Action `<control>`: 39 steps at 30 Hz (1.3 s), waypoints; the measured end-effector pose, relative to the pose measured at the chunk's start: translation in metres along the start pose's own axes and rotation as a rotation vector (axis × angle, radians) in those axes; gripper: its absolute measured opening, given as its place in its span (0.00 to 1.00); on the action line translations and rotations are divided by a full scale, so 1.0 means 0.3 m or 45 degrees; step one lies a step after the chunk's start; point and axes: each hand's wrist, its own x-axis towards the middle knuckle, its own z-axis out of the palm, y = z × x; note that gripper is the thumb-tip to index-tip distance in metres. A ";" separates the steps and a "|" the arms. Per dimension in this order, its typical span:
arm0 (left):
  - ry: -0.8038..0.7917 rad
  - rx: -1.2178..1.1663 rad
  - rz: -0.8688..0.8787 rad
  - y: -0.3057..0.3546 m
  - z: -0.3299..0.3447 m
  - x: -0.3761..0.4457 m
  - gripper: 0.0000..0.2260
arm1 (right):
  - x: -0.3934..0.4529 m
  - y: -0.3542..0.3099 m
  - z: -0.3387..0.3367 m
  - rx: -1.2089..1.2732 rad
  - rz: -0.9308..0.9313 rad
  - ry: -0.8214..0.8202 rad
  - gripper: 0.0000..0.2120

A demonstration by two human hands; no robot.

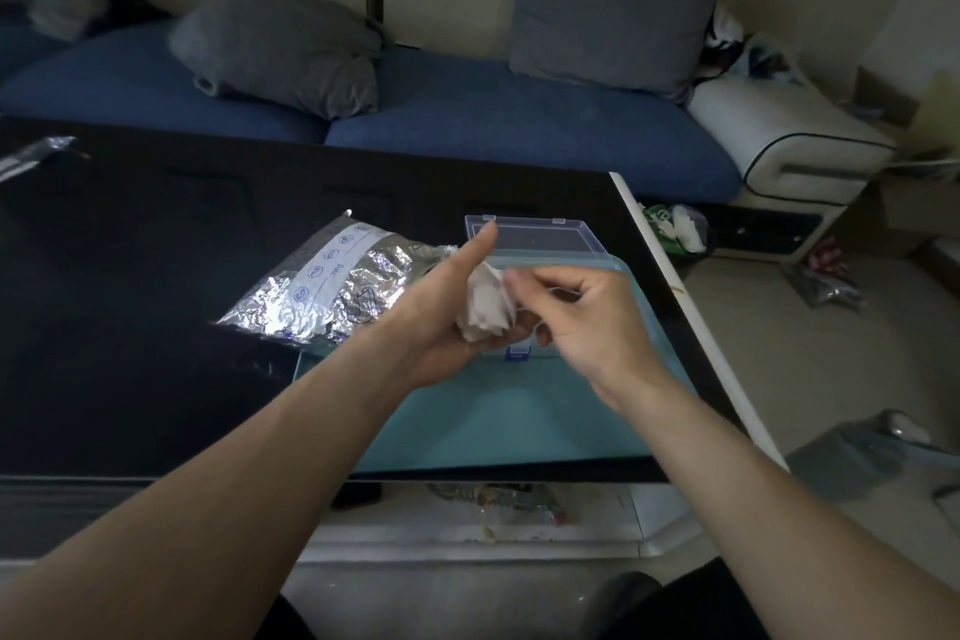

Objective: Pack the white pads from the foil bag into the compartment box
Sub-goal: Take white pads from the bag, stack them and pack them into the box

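A bunch of white pads (485, 303) sits in my left hand (441, 312), whose fingers curl under them while the thumb sticks up. My right hand (582, 312) is right beside the bunch, and its thumb and fingertips pinch at the pads' right edge. Both hands hover over the clear compartment box (540, 239), whose lid stands open behind them; most of its inside is hidden by my hands. The crinkled foil bag (322, 291) lies on the table to the left of the box, its mouth towards my left hand.
The box rests on a teal mat (498, 416) on a black table (130, 276) with a white right edge. Another foil piece (36, 153) lies at the far left. A blue sofa with grey cushions (613, 10) stands behind; clutter lies on the floor to the right.
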 end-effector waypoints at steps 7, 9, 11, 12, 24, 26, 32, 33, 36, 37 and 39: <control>-0.089 0.099 -0.064 0.020 -0.025 -0.001 0.12 | 0.012 -0.013 -0.054 -0.446 -0.130 -0.274 0.32; -0.173 0.124 -0.064 0.017 -0.031 -0.002 0.12 | 0.013 -0.002 -0.054 -0.631 -0.171 -0.309 0.48; -0.339 0.126 -0.063 0.015 -0.034 -0.011 0.13 | 0.019 0.002 -0.042 -0.530 -0.210 -0.390 0.46; -0.421 0.108 -0.063 0.014 -0.035 -0.016 0.13 | 0.023 0.005 -0.039 -0.428 -0.232 -0.420 0.40; -0.375 -0.050 -0.035 -0.011 -0.015 -0.006 0.15 | 0.018 -0.035 -0.058 -0.573 -0.383 -0.386 0.38; -0.405 -0.017 -0.028 -0.019 -0.006 -0.006 0.16 | 0.017 -0.032 -0.055 -0.519 -0.305 -0.438 0.46; -0.376 -0.158 -0.002 -0.015 0.006 -0.005 0.14 | 0.033 -0.017 -0.056 -0.539 -0.229 -0.413 0.44; -0.371 -0.186 -0.004 -0.015 0.007 -0.006 0.16 | 0.032 -0.021 -0.061 -0.571 -0.246 -0.385 0.41; -0.331 -0.141 0.008 -0.022 0.008 0.000 0.14 | 0.031 -0.032 -0.064 -0.599 -0.257 -0.331 0.40; -0.299 -0.076 0.019 -0.027 0.008 0.005 0.14 | 0.030 -0.034 -0.060 -0.615 -0.262 -0.337 0.41; -0.220 0.000 0.045 -0.044 0.008 0.016 0.18 | 0.030 -0.031 -0.051 -0.674 -0.275 -0.378 0.46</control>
